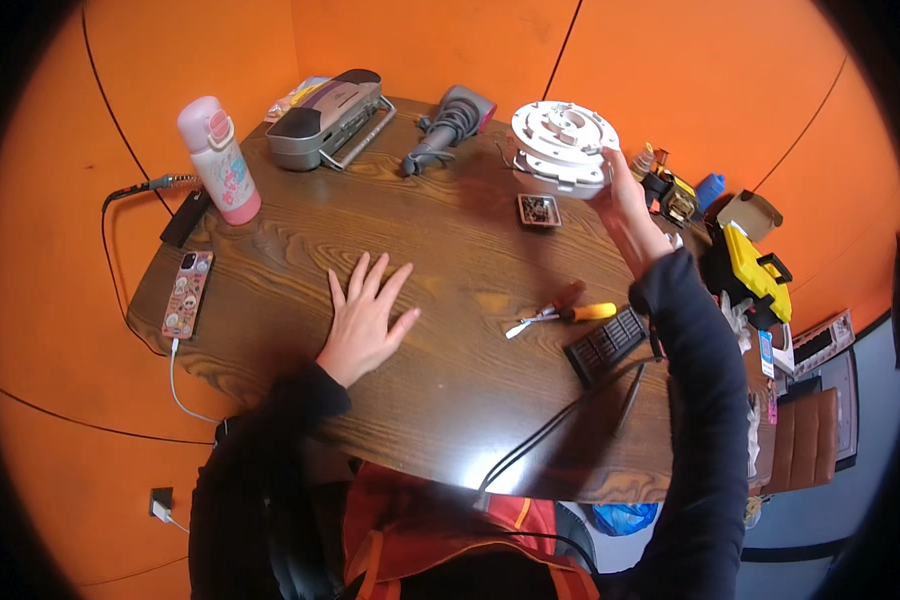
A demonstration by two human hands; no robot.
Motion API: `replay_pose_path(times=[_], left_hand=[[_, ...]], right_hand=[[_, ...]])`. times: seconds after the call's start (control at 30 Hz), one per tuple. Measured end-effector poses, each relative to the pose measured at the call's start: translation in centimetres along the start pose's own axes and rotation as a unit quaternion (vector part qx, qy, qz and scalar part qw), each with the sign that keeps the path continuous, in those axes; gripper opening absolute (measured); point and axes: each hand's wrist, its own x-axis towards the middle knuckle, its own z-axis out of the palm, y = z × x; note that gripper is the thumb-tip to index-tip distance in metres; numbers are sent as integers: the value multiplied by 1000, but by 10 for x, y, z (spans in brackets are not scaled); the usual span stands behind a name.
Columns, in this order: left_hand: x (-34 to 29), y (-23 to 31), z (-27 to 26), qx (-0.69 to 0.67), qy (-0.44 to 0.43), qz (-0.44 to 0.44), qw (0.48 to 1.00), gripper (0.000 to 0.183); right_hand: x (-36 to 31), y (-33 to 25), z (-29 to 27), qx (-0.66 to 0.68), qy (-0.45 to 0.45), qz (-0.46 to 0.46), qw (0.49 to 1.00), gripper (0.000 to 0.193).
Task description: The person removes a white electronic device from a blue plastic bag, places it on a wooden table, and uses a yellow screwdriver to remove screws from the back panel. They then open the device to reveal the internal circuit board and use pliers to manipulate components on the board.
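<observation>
My left hand [365, 322] lies palm down on the dark wooden table [440, 400], fingers spread, holding nothing. Off to the far right, my right hand [632, 212] grips the edge of a round white plastic housing [564, 130] and holds it up over the table. Rings and small fittings show on the housing's face. Below it sits a small square tray [539, 210] of tiny parts, too small to name. Nearer me are a screwdriver with a yellow handle [592, 312], another with a red handle [569, 295], and a black slotted case [607, 346].
At the left stand a pink-and-white bottle [220, 165] and a phone [187, 295] on a charging cable. A grey radio [330, 118] and hair dryer [450, 128] line the back. A yellow toolbox [755, 270] is at the right. Black cable [555, 420] crosses the front edge.
</observation>
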Motion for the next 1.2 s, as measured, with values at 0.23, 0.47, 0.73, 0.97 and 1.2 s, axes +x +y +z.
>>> replay_pose_path(times=[0.23,0.47,0.73,0.97,1.2], left_hand=[[-15,14,-7,-18,-30,-26,999,62],[-13,13,-8,-19,-42,-27,999,64],[-9,15,-9,-19,-25,-30,999,63],[-10,9,-3,-20,-19,-19,999,57],[-10,-7,4,-43,-10,-18,999,50]], right_hand=[[91,60,3,-47,166,-18,985,23],[116,93,-13,-57,116,38,991,32],[105,94,-32,-242,44,37,968,40],[44,98,-14,-541,-39,23,840,36],[-77,24,-10,-513,-108,-182,832,50]])
